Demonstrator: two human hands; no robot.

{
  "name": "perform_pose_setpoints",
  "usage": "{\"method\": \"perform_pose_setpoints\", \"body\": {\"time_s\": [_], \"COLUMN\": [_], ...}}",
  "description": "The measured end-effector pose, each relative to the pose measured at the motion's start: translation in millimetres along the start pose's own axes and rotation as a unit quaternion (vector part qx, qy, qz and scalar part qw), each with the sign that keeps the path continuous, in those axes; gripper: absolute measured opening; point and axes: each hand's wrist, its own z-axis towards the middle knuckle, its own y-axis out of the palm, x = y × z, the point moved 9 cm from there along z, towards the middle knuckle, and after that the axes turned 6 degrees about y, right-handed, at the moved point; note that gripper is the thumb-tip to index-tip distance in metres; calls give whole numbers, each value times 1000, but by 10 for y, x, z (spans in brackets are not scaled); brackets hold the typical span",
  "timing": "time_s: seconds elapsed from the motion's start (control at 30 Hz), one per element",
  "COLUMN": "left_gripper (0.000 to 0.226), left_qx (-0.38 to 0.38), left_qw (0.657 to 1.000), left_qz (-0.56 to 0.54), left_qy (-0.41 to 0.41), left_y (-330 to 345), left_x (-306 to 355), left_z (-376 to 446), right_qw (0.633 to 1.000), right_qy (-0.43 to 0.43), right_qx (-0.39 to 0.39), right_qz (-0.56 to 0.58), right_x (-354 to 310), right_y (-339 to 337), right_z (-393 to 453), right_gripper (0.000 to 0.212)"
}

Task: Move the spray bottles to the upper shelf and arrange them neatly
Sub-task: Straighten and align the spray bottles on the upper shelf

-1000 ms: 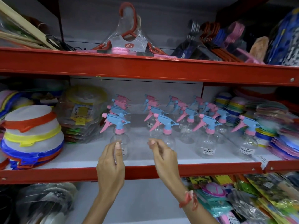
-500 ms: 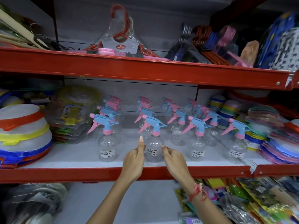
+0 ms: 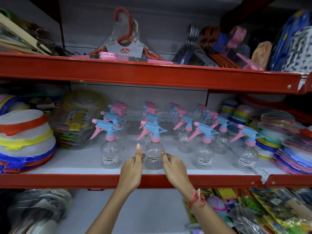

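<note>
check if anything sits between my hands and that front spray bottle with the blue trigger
Nothing visible does. The left hand and right hand flank the front spray bottle on the white shelf, fingertips at its clear sides. Neighbouring bottles stand apart.

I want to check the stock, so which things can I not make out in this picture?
Head view only:
- Back bottles: count unclear, the front rows hide them.
- Label on the middle bottle: small print too tiny; left hand and right hand flank it, contact unclear.
- Blue package: cut by right edge.
</note>
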Motion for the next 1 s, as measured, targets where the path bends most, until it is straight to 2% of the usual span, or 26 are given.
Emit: {"method": "perform_pose_setpoints", "body": {"time_s": [0.07, 0.17, 0.23, 0.33, 0.5, 0.57, 0.67, 0.77, 1.0], "left_gripper": [99, 76, 66, 56, 52, 55, 59, 73, 80], "left_qx": [54, 145, 158, 124, -11, -57, -104, -121, -101], "left_qw": [998, 987, 984, 987, 996, 996, 994, 993, 995], "left_qz": [9, 9, -8, -40, -65, -49, -4, 12, 9], "left_qy": [26, 73, 87, 99, 65, 40, 26, 5, -2], "left_y": [-71, -142, -56, 265, 997, 1259, 1534, 1654, 1566], "left_x": [55, 210, 302, 380, 443, 456, 540, 585, 484], "left_z": [-49, -187, -232, -201, -69, -16, 1, 3, 31], "right_qw": [1000, 996, 991, 983, 972, 976, 988, 994, 996], "right_qy": [-15, -31, -40, -31, -2, 19, 55, 64, 50], "right_qx": [19, 75, 113, 159, 216, 205, 136, 90, 70], "right_qz": [13, 48, 63, 81, 89, 72, 48, 26, 16], "right_x": [10, 74, 155, 367, 712, 821, 966, 976, 847], "right_y": [-75, -362, -609, -971, -1452, -1529, -1472, -1378, -1192], "right_z": [-20, -77, -112, -145, -141, -52, 151, 233, 225], "right_gripper": [44, 33, 31, 27, 20, 24, 31, 41, 44]}}
